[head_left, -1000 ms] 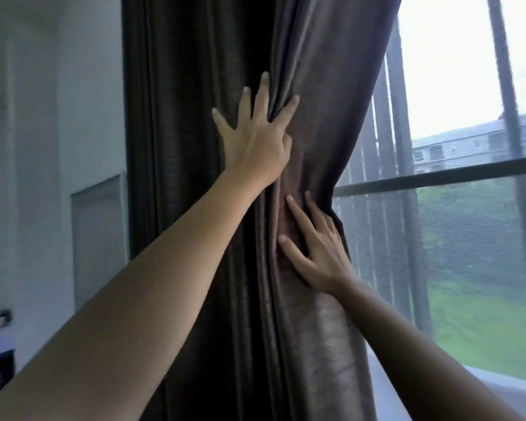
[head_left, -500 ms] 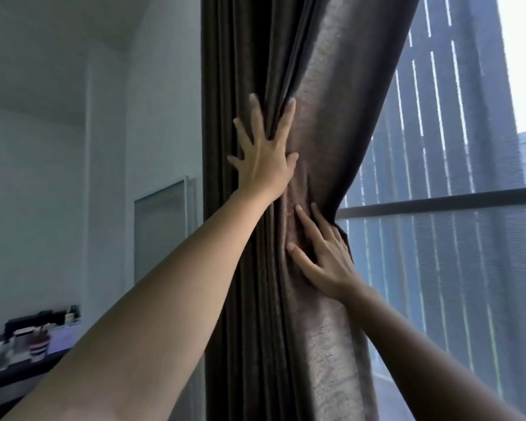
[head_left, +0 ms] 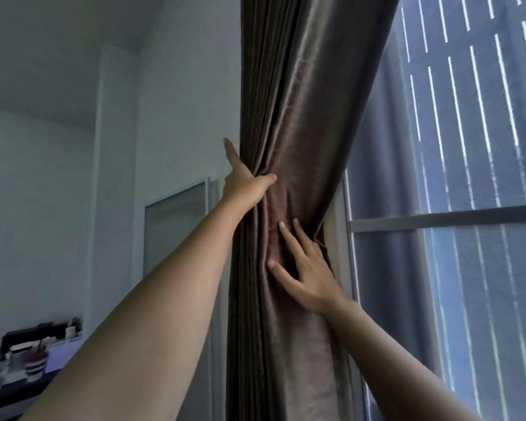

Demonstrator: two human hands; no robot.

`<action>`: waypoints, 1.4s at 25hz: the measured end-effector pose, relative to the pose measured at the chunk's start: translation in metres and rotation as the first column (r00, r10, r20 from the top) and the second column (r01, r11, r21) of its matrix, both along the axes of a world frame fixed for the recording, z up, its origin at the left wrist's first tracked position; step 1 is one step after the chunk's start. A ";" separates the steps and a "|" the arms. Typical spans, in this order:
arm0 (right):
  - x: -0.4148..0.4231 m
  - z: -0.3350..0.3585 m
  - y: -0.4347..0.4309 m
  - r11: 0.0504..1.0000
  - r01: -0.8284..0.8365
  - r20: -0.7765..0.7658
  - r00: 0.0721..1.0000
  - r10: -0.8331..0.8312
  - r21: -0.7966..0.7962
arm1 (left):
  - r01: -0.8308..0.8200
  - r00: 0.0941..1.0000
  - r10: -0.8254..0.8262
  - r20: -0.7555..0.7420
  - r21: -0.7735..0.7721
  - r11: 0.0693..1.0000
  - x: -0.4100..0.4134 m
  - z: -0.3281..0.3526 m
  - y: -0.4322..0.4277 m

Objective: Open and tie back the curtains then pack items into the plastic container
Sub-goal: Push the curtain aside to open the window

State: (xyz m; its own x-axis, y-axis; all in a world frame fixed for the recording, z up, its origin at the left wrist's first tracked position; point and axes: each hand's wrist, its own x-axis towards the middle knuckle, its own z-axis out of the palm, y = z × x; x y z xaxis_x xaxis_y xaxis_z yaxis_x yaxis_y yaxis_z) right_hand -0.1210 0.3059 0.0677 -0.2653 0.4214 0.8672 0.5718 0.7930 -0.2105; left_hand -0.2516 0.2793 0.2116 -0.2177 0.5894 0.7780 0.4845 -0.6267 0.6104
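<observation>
Gathering one brown curtain — left hand clamps the bunched folds, thumb in front, other fingers hidden behind | right hand just below, fingers spread flat against the cloth, gripping nothing | count: one curtain, two hands | worktop far lower left, its clutter blurred — no container discernible

curtain centre | window right | desk lower left

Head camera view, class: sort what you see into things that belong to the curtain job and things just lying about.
In use: brown curtain, left hand, right hand.
Lying about: striped cup, cluttered dark desk, frosted glass door.
</observation>
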 end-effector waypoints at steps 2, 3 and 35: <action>-0.014 -0.003 0.010 1.000 -0.006 -0.012 1.000 0.006 -0.005 | -0.068 0.993 0.066 -0.098 -0.022 0.997 -0.012 -0.003 0.010; -0.019 -0.004 0.014 1.000 -0.004 -0.009 1.000 0.004 -0.006 | -0.096 0.985 0.092 -0.148 -0.019 0.995 -0.016 -0.004 0.012; 0.240 0.015 -0.304 0.756 0.654 0.266 0.735 -0.624 -0.034 | -0.044 0.853 0.305 -0.424 0.524 0.851 0.212 -0.047 -0.211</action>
State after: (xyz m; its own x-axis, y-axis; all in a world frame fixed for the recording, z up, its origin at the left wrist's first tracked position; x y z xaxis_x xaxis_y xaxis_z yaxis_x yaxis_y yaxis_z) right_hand 0.1192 0.0021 0.0828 -0.0753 0.6564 0.7506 0.9766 0.2006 -0.0775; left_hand -0.0395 0.0684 0.1642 0.1932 0.1020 0.9758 0.7582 -0.6468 -0.0825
